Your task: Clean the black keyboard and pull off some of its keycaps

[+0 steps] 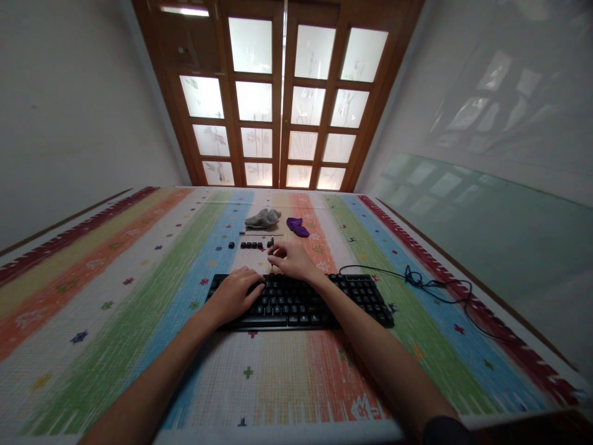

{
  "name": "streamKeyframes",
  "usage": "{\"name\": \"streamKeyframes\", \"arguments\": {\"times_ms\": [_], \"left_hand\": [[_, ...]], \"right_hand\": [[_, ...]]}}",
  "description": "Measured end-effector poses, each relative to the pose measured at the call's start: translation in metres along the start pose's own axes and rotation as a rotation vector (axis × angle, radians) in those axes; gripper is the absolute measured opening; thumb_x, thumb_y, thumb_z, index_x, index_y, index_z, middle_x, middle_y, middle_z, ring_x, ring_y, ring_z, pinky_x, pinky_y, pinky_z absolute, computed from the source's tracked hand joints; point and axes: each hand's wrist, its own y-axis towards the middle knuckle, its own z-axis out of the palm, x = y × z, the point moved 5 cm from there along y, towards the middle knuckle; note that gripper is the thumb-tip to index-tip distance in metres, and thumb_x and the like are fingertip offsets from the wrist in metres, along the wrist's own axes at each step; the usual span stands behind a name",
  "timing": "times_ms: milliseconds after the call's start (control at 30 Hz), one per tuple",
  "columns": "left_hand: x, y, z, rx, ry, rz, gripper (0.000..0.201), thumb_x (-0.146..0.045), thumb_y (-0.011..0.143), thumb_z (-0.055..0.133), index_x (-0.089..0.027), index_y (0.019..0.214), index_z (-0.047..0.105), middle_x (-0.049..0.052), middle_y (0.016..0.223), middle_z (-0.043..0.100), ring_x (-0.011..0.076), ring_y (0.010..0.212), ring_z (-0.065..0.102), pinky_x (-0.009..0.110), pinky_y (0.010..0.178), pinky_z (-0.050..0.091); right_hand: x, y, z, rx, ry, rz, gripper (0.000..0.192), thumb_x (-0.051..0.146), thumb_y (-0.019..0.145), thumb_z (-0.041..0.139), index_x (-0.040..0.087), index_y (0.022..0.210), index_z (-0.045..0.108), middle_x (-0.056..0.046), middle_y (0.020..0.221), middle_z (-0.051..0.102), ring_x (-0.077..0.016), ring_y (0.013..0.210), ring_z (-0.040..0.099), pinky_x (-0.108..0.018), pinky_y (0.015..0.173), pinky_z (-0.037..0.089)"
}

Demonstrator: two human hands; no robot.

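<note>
At the far left, the desk's (152, 290) edge runs beside a pale wall (69, 93); a wide stretch of striped cover lies between that edge and the keyboard (278, 303). The left hand (235, 293) rests on the keyboard's left end, thumb apart from the other fingers. Beyond it, a row of loose key caps (252, 245), a thin rod (264, 234) and a crumpled grey cloth (262, 218) occupy the far side. The right hand's (294, 259) fingers are clamped on a slim tool (272, 241), its lower end at the keyboard's back row; contact cannot be confirmed. Past that lies a purple cloth (298, 227). Rightmost, a tangled cable (417, 278) crosses the cover toward the right edge.
</note>
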Motion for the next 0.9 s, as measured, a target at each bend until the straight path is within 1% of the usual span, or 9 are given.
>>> {"name": "streamKeyframes", "arguments": {"times_ms": [233,500,667,767,900], "left_hand": [[0.000,0.001,-0.001,-0.007,-0.027,-0.013,0.023,-0.026,0.096,0.048,-0.017,0.097,0.070,0.009,0.094,0.071,0.0244,0.092,0.063,0.039,0.085,0.050],[0.001,0.001,0.000,-0.006,-0.033,-0.008,0.024,-0.027,0.096,0.048,-0.017,0.097,0.070,0.009,0.093,0.071,0.0243,0.090,0.063,0.039,0.084,0.049],[0.001,0.001,-0.001,-0.013,-0.039,-0.010,0.024,-0.027,0.096,0.048,-0.017,0.096,0.070,0.009,0.091,0.071,0.0241,0.089,0.063,0.038,0.084,0.049],[0.001,0.001,-0.001,-0.017,-0.033,-0.002,0.024,-0.027,0.096,0.048,-0.018,0.096,0.070,0.008,0.090,0.071,0.0234,0.089,0.063,0.037,0.083,0.048],[0.002,0.000,-0.001,-0.018,-0.046,0.001,0.025,-0.028,0.096,0.047,-0.017,0.096,0.070,0.009,0.091,0.071,0.0239,0.089,0.063,0.038,0.083,0.049]], "right_hand": [[-0.002,0.001,0.001,-0.019,0.019,-0.014,0.009,0.016,0.082,0.069,0.015,0.090,0.073,-0.003,0.075,0.074,-0.0147,0.069,0.067,-0.024,0.065,0.046],[-0.001,0.000,0.000,-0.018,0.012,-0.031,0.008,0.017,0.082,0.069,0.015,0.089,0.072,-0.003,0.076,0.074,-0.0147,0.068,0.066,-0.024,0.064,0.045],[-0.003,0.002,0.002,-0.030,-0.012,-0.043,0.007,0.017,0.082,0.070,0.015,0.089,0.072,-0.004,0.077,0.074,-0.0154,0.070,0.067,-0.025,0.066,0.046],[-0.010,0.005,0.002,-0.046,-0.009,-0.013,0.008,0.016,0.085,0.066,0.015,0.090,0.072,-0.005,0.076,0.075,-0.0165,0.072,0.069,-0.026,0.069,0.048],[-0.017,0.008,0.002,0.012,0.045,-0.003,0.012,0.016,0.087,0.062,0.015,0.093,0.073,-0.004,0.076,0.075,-0.0166,0.073,0.070,-0.027,0.071,0.050]]}}
